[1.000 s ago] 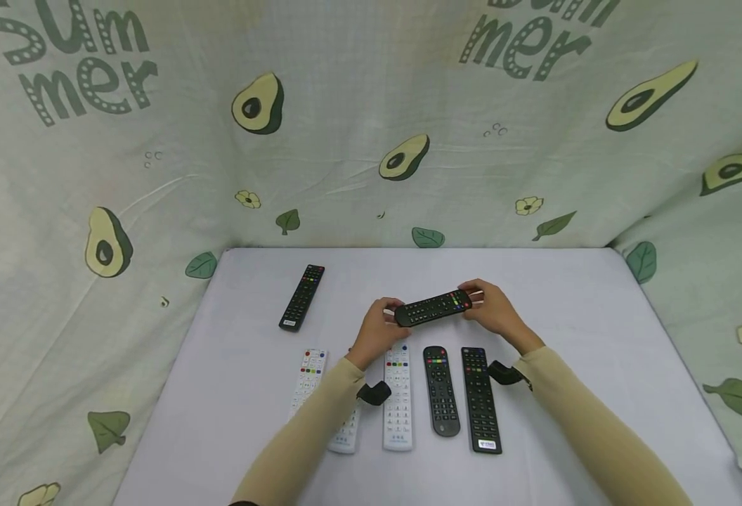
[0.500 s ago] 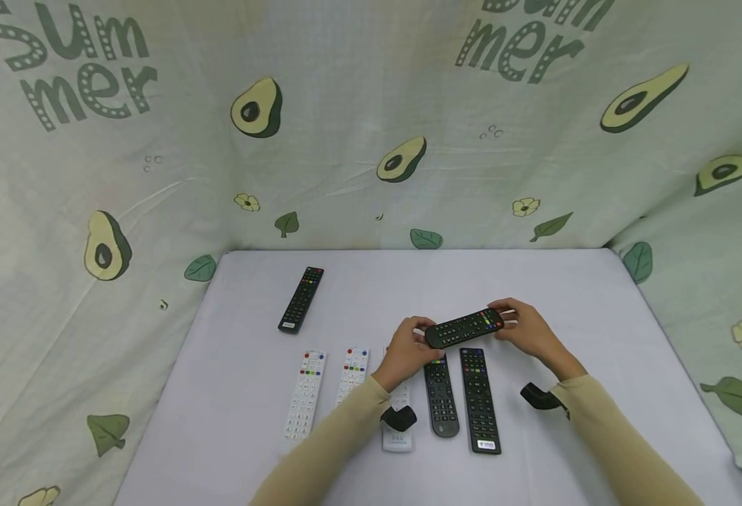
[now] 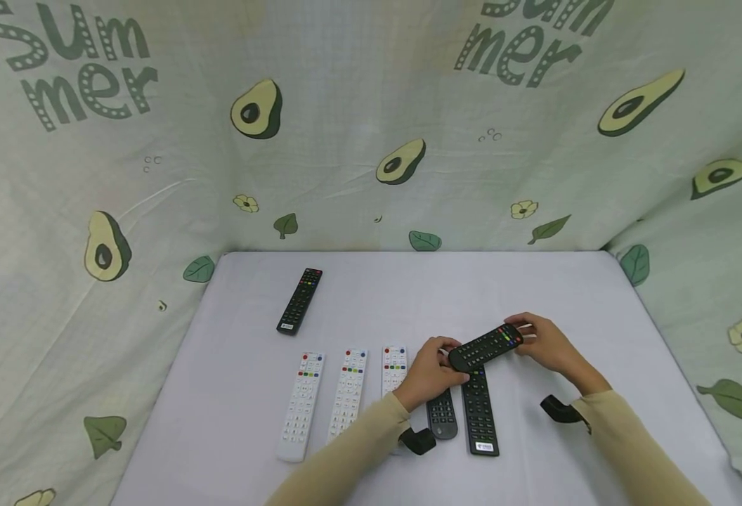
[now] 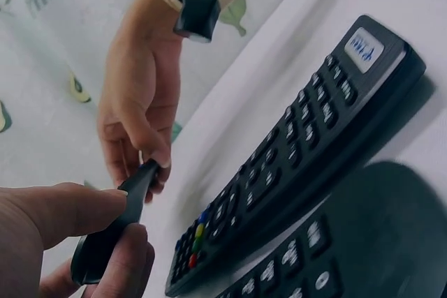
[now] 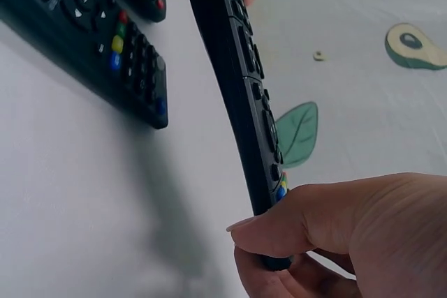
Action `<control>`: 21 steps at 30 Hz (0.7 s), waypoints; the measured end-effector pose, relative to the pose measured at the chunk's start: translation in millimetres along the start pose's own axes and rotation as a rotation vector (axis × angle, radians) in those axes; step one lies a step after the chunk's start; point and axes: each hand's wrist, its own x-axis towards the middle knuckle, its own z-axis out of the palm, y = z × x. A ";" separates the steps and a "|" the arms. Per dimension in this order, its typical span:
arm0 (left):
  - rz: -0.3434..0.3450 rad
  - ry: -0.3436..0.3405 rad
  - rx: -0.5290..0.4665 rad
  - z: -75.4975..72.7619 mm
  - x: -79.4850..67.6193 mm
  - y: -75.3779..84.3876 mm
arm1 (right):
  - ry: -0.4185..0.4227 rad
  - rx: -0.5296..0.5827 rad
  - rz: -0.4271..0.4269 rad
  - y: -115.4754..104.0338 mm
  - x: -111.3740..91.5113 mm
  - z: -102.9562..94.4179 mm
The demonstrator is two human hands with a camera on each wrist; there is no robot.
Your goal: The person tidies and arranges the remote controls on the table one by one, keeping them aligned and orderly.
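Observation:
A black remote control (image 3: 486,348) with rounded ends is held up between both hands, slanting up to the right in the head view. My left hand (image 3: 431,372) pinches its lower left end between thumb and fingers. The opposite end, near the coloured buttons, is pinched by my right hand (image 3: 551,346). Beneath it on the table lie a grey-black remote (image 3: 443,417), partly covered by the left hand, and a longer black remote (image 3: 481,414) with a white label. In the right wrist view the held remote (image 5: 234,82) shows edge-on, above the white surface.
Three white remotes lie in a row to the left: the outer one (image 3: 301,407), the middle one (image 3: 348,393), and one (image 3: 394,365) partly hidden by the left arm. Another black remote (image 3: 299,302) lies farther back on the white table (image 3: 232,422). Avocado-print cloth (image 3: 320,197) hangs behind.
Both hands have carried the held remote to the right and toward the near side, now over the tops of the two dark remotes. It slants more steeply. The left white remotes are less covered.

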 end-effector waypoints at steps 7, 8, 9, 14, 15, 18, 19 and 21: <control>-0.004 -0.052 -0.029 17.5 -9.0 1.8 | -0.020 -0.032 -0.039 9.0 -4.8 -4.3; -0.005 -0.060 -0.042 20.0 -9.6 2.0 | -0.026 -0.032 -0.053 10.8 -5.4 -5.3; -0.003 -0.069 -0.054 22.2 -10.2 2.2 | -0.031 -0.029 -0.064 12.0 -6.3 -6.1; 0.007 -0.088 -0.049 30.4 -12.4 5.7 | -0.062 -0.013 -0.126 18.3 -9.8 -10.2; 0.003 -0.092 -0.047 32.1 -13.1 6.2 | -0.068 -0.010 -0.133 19.2 -10.5 -10.8; -0.003 -0.102 -0.054 37.8 -16.2 8.1 | -0.089 -0.010 -0.154 22.0 -12.2 -12.8; -0.007 -0.105 -0.065 40.0 -17.2 8.6 | -0.093 -0.013 -0.156 22.8 -12.7 -13.3; -0.022 -0.112 -0.084 44.5 -19.4 9.1 | -0.101 -0.020 -0.159 23.9 -13.5 -14.1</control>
